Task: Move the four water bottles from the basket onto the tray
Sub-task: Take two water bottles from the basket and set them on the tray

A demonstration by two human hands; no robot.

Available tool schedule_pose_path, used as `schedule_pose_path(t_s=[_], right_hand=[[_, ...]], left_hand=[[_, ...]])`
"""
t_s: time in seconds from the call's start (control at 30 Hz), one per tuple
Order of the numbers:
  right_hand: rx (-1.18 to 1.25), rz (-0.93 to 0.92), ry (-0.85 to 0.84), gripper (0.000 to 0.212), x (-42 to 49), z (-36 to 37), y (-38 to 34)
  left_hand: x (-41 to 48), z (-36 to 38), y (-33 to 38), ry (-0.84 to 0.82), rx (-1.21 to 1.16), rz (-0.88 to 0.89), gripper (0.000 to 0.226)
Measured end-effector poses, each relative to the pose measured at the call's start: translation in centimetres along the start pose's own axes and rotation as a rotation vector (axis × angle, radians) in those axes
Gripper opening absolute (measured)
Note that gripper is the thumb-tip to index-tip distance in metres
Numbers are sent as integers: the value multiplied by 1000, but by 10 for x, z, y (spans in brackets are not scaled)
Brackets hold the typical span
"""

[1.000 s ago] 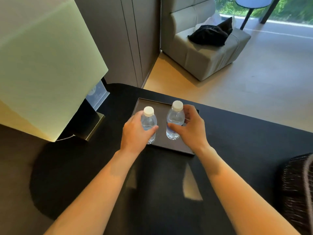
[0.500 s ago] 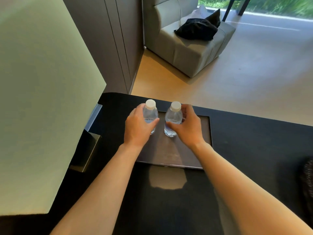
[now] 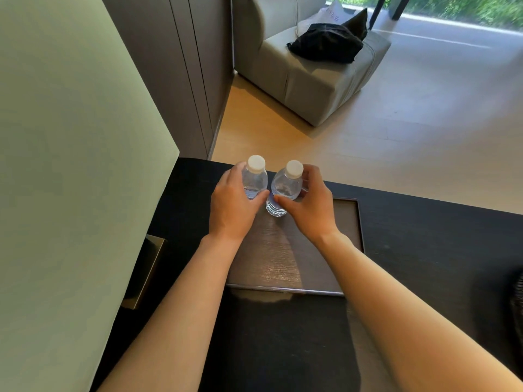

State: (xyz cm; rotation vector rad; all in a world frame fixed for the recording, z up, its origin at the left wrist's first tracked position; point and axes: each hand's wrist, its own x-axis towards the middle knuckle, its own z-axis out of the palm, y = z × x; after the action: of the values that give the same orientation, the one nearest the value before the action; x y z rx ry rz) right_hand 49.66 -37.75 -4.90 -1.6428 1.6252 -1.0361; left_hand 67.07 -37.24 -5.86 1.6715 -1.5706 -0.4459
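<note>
Each hand, left hand (image 3: 232,205) and right hand (image 3: 310,206), is wrapped around a water bottle (image 3: 283,190) at the tray's (image 3: 348,250) far edge; I'd set them flat before letting go.

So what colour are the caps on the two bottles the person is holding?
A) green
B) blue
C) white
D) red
C: both bottles, the one in the left hand and the one in the right hand, carry white caps, standing at the far end of the tray.
</note>
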Motion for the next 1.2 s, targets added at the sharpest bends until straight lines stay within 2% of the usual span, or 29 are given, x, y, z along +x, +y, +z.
schedule_pose_path(t_s=[0.27, 0.53, 0.63, 0.73, 0.9, 1.07, 1.2], right_hand=[[1, 15, -18, 70, -3, -2, 0], [-62, 55, -51, 76, -19, -9, -1], [-171, 143, -12, 84, -42, -16, 5], [-243, 222, 1, 83, -75, -31, 15], [-399, 281, -26, 68, -142, -71, 34], [-573, 288, -56, 45, -214, -129, 48], [-659, 303, -54, 44, -270, -185, 59]], left_hand=[[-4, -2, 3, -10, -56, -18, 74], [-18, -4, -1, -34, -53, -155, 92], [-38, -11, -2, -32, 27, -222, 85], [-67, -16, 4, -51, 89, -267, 64], [-117, -17, 30, -255, 153, -259, 44], [-177, -9, 71, -476, 260, -18, 37], [-228, 4, 115, -607, 376, 80, 32]])
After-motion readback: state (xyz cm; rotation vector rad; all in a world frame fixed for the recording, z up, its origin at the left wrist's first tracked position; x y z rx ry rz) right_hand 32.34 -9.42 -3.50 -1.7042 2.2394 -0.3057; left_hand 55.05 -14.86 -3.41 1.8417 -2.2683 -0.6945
